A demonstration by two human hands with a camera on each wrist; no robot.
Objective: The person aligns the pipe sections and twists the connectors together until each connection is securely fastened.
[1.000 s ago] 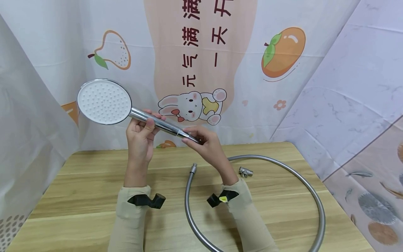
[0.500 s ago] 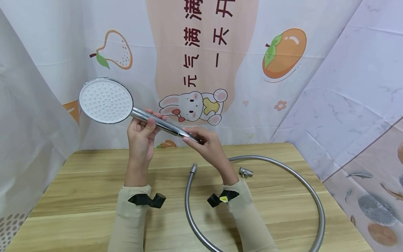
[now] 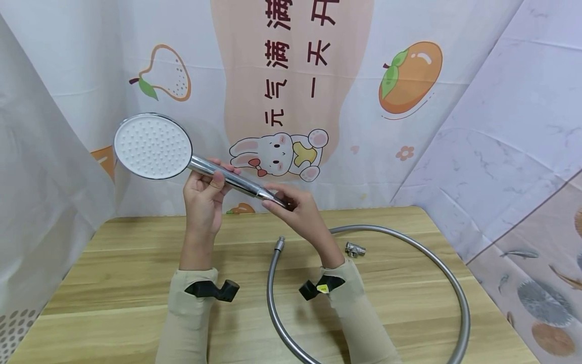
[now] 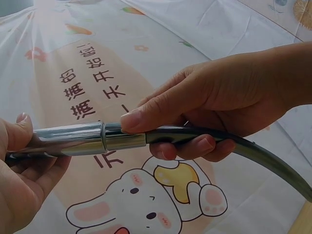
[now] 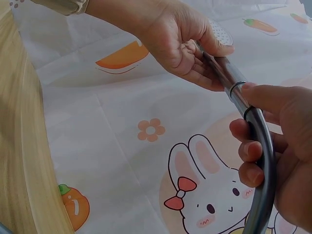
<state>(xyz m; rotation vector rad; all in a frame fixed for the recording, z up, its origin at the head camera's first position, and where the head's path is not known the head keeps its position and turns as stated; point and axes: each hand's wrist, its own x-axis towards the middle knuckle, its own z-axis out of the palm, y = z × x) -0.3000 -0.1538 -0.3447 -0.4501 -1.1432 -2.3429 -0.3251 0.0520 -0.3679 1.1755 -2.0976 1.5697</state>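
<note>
A hand shower [image 3: 152,146] with a round white nozzle face and chrome handle is held up above the table, tilted down to the right. My left hand [image 3: 201,205] grips the handle, thumb along its front. At the handle's lower end, my right hand [image 3: 297,206] pinches the chrome connector [image 4: 126,139] of a grey shower hose [image 5: 263,161]. In the left wrist view the connector meets the handle end in line, a thin seam between them. From my right fingers the hose curves away; its other end [image 3: 279,244] lies on the table between my forearms.
On the wooden table [image 3: 123,283], a small metal angle valve or tee fitting [image 3: 354,249] lies right of my right wrist, inside the hose's loop. A printed cloth [image 3: 345,167] hangs behind the table, with more cloth at both sides.
My right fingers have shifted very slightly at the connector. The shower head, left hand and the hose on the table stay in place.
</note>
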